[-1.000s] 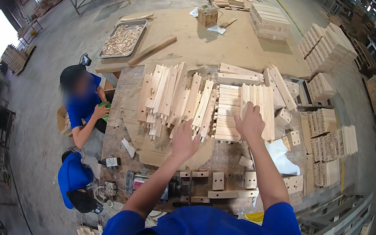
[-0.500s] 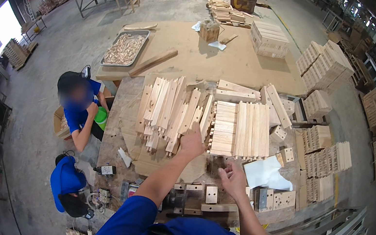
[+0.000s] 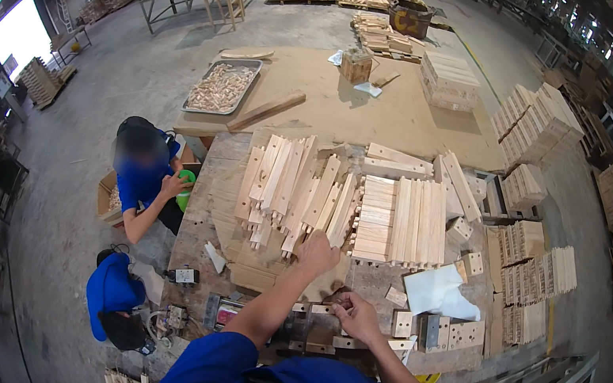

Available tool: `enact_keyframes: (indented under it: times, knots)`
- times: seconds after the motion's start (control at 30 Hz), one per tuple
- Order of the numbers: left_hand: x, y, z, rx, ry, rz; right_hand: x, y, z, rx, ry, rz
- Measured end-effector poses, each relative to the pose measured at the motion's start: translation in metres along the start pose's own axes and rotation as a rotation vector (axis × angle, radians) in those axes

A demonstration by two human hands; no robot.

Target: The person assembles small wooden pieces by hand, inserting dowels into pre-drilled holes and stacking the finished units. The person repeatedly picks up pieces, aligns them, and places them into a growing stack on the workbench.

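My left hand (image 3: 317,255) reaches forward onto the worktable (image 3: 202,199), its fingers closed around the near end of a wooden slat (image 3: 337,220) in the loose pile of slats (image 3: 295,190). My right hand (image 3: 356,314) is drawn back close to my body, fingers curled over small wooden blocks (image 3: 328,307) at the table's near edge; whether it grips one I cannot tell. A neat stack of slats (image 3: 402,221) lies just right of the left hand.
A white sheet (image 3: 439,291) lies right of my right hand. Drilled wooden blocks (image 3: 460,332) and stacks of parts (image 3: 532,263) crowd the right side. Two people in blue (image 3: 141,173) crouch left of the table. A metal tray of wood pieces (image 3: 220,86) sits on the floor beyond.
My right hand pulled back from the stacked slats toward my body, down to the near table edge. My left hand moved slightly forward to the end of the loose slats.
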State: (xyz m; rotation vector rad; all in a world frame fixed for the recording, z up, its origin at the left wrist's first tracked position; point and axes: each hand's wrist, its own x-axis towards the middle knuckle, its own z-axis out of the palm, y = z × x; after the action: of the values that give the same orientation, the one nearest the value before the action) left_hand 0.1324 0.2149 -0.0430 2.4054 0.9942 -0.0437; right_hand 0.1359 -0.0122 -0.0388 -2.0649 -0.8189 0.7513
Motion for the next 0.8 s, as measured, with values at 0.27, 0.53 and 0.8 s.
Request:
enact_keyframes:
  times: [0.27,0.53,0.8]
  knots:
    - [-0.064,-0.040,-0.002,-0.167,-0.139,-0.185,0.044,0.009,0.037,0.715,-0.027,0.479]
    - [-0.076,-0.067,-0.020,-0.266,-0.352,-0.116,0.083,-0.015,0.059,-0.118,0.157,0.311]
    - [-0.059,-0.062,0.001,-0.394,-0.049,-0.119,0.085,-0.044,0.060,-0.302,0.219,0.259]
